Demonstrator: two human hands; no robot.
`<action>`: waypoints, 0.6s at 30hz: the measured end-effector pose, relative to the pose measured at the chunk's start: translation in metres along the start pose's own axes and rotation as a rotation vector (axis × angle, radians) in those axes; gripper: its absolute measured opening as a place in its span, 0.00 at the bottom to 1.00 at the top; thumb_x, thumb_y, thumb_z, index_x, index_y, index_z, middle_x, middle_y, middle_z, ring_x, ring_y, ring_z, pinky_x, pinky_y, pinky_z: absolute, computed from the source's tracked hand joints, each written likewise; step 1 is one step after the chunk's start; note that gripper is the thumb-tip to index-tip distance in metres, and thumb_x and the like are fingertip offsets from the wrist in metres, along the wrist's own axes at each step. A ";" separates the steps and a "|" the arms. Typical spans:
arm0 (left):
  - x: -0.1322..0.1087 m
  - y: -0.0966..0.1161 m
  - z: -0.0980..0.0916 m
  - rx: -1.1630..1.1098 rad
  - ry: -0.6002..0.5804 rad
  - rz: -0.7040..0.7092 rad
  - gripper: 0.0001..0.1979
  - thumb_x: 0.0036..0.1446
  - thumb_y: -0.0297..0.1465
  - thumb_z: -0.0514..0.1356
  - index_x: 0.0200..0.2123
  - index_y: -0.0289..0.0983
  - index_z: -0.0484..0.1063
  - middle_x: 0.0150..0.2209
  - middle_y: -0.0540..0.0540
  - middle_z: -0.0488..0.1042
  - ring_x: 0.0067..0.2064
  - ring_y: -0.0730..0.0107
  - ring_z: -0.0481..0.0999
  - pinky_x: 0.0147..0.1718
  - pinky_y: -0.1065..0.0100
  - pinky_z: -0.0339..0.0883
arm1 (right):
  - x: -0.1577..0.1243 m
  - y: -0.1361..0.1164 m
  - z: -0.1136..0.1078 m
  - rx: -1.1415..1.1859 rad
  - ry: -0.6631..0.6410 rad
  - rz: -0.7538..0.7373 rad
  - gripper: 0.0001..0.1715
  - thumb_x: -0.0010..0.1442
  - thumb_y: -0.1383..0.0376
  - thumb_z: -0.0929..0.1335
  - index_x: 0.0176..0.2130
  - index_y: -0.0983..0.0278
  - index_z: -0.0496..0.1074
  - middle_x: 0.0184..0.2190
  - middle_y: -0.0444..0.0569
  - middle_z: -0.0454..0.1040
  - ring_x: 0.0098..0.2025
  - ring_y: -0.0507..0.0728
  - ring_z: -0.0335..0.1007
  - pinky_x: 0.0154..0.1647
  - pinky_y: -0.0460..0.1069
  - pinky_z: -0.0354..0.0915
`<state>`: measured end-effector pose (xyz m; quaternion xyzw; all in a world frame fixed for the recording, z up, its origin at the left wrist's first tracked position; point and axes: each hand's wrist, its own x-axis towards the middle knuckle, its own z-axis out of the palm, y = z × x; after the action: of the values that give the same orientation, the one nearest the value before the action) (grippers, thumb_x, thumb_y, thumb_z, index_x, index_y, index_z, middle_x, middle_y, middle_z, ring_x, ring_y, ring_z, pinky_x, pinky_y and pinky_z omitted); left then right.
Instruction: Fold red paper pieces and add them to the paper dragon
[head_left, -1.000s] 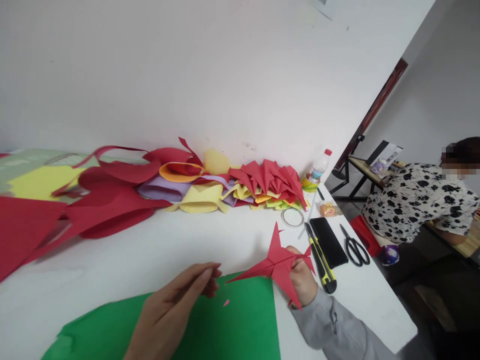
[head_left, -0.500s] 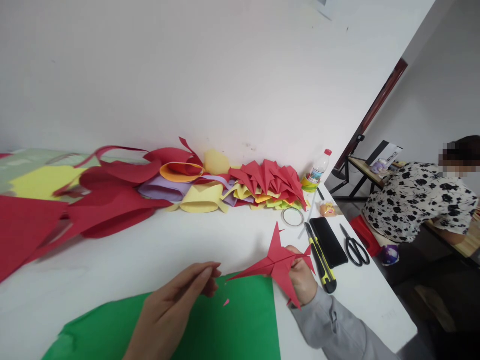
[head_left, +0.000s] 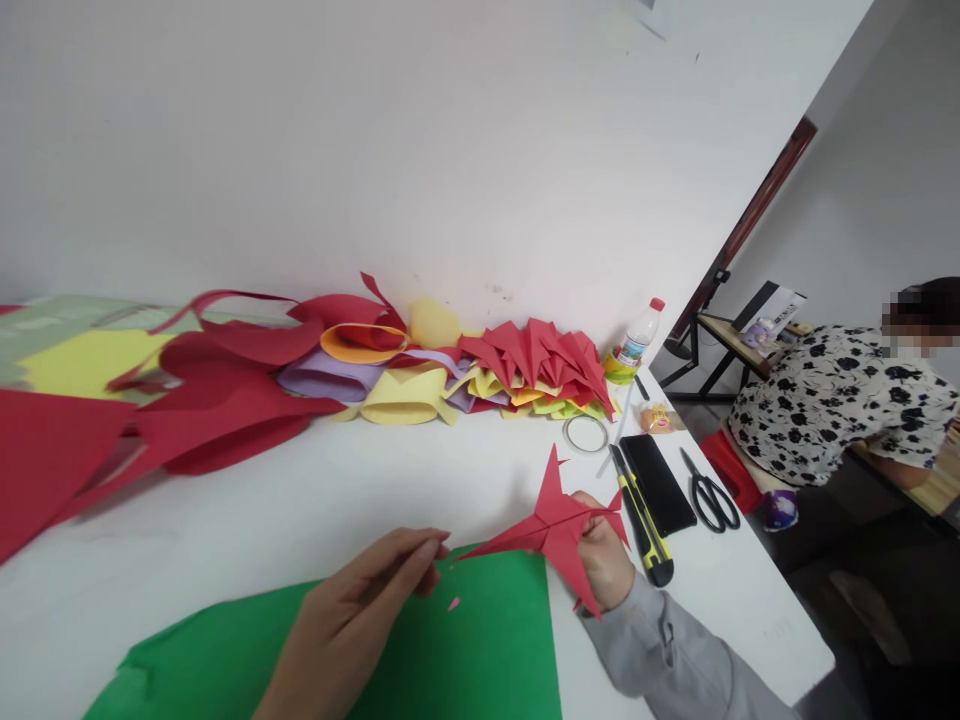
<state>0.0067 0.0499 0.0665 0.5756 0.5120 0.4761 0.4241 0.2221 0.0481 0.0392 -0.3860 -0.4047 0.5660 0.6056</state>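
My right hand (head_left: 604,560) is closed around a folded red paper crane (head_left: 551,525), held just above the right edge of a green paper sheet (head_left: 450,650). The crane's long pointed tip reaches left toward my left hand (head_left: 360,615). That hand hovers over the green sheet with its fingers pinched together on a tiny red paper scrap at the fingertips. A small pink scrap (head_left: 453,604) lies on the green sheet below the tip.
A yellow-black utility knife (head_left: 641,525), a black phone (head_left: 660,483), scissors (head_left: 711,495) and a tape ring (head_left: 585,433) lie right of my hands. Folded red cranes (head_left: 540,360) and curled coloured paper (head_left: 247,370) line the wall. A bottle (head_left: 634,340) stands behind. Another person (head_left: 840,400) sits at right.
My left hand has slid slightly right toward the crane's tip. The right hand and crane have barely moved.
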 end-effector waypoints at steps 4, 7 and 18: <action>0.000 0.002 0.004 0.050 -0.105 0.149 0.07 0.49 0.39 0.61 0.26 0.45 0.78 0.24 0.55 0.77 0.26 0.70 0.76 0.27 0.77 0.70 | -0.001 0.001 -0.001 0.006 -0.020 0.002 0.17 0.40 0.67 0.78 0.25 0.61 0.68 0.15 0.37 0.70 0.22 0.54 0.71 0.29 0.49 0.69; 0.000 -0.003 0.006 0.076 -0.133 0.219 0.06 0.50 0.38 0.61 0.26 0.45 0.77 0.27 0.53 0.78 0.29 0.69 0.78 0.29 0.77 0.70 | -0.001 0.000 0.000 -0.007 -0.029 -0.002 0.16 0.40 0.67 0.78 0.25 0.62 0.68 0.15 0.38 0.70 0.21 0.54 0.70 0.28 0.48 0.68; 0.001 -0.008 0.005 0.153 -0.142 0.323 0.06 0.50 0.35 0.60 0.26 0.45 0.78 0.26 0.52 0.78 0.28 0.69 0.78 0.28 0.77 0.71 | 0.000 0.002 -0.002 0.002 0.007 0.046 0.17 0.35 0.71 0.78 0.24 0.62 0.69 0.15 0.37 0.70 0.19 0.50 0.66 0.24 0.45 0.66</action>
<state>0.0097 0.0520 0.0581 0.7132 0.4162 0.4558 0.3322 0.2232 0.0479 0.0364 -0.3967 -0.3932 0.5789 0.5940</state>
